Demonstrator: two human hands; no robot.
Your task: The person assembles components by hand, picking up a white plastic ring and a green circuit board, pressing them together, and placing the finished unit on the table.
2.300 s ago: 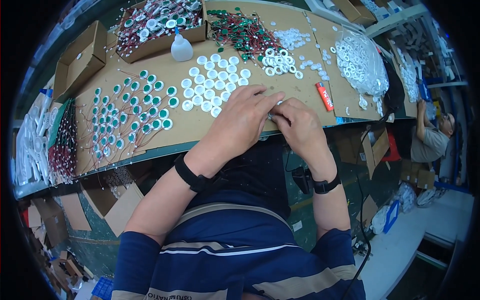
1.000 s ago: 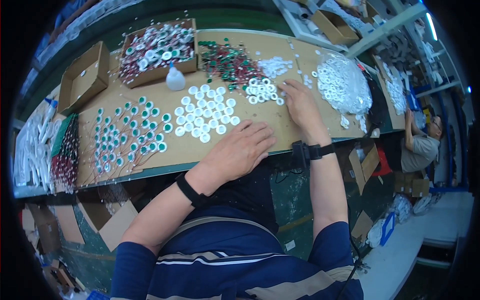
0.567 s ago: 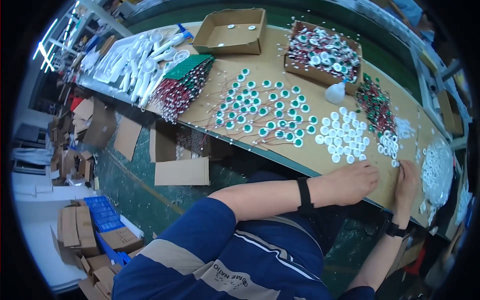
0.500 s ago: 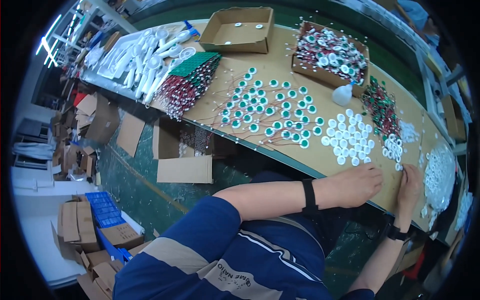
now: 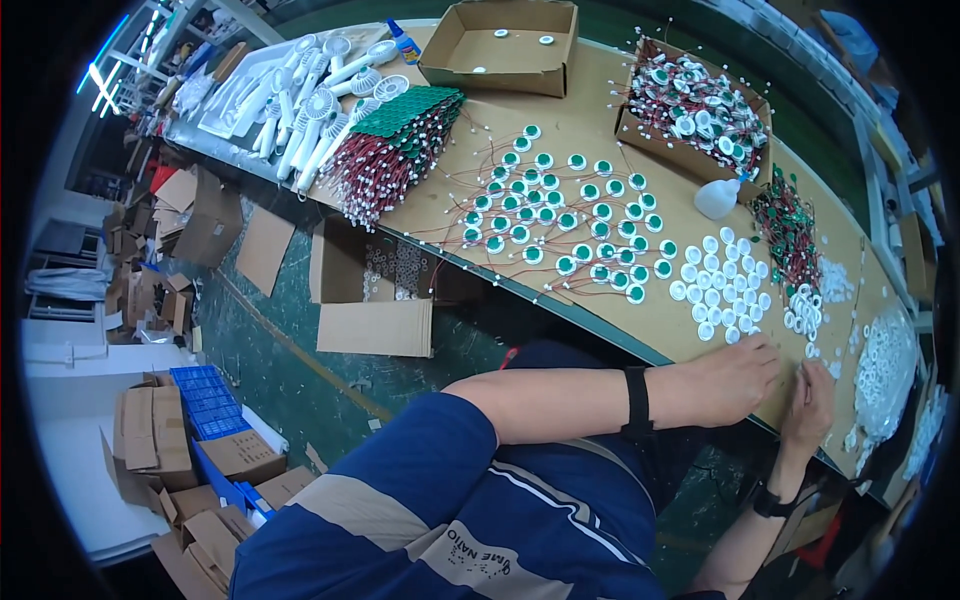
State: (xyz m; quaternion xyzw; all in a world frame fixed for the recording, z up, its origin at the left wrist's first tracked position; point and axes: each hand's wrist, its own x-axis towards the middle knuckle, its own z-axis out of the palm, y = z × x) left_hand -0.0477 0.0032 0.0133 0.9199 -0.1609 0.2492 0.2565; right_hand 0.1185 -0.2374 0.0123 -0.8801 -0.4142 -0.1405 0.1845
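At the table's near edge, my left hand (image 5: pixel 728 380) is curled, its fingertips bunched toward the right. Just right of it, my right hand (image 5: pixel 808 408) has its fingers drawn together. Whatever either hand pinches is too small or hidden to make out. Beyond my left hand lies a group of white round caps (image 5: pixel 713 297), spread flat. Small white rings (image 5: pixel 803 310) are heaped past my right fingertips, one lying close to them. Left of the caps, many white discs with green faces (image 5: pixel 545 215) and thin red wires are laid out in loose rows.
A squeeze bottle (image 5: pixel 717 199) stands by a carton (image 5: pixel 628 130) of wired discs. Green-and-red wired parts (image 5: pixel 785 235) lie behind the rings. A plastic bag of white rings (image 5: pixel 884 375) sits at right. Leftward are stacked green wired boards (image 5: pixel 410 115), white handheld fan housings (image 5: pixel 318 105) and an open carton (image 5: pixel 495 80).
The view has shifted, so the table's things appear farther right. My hands stay close together at the near edge, and my right fingers have curled in more.
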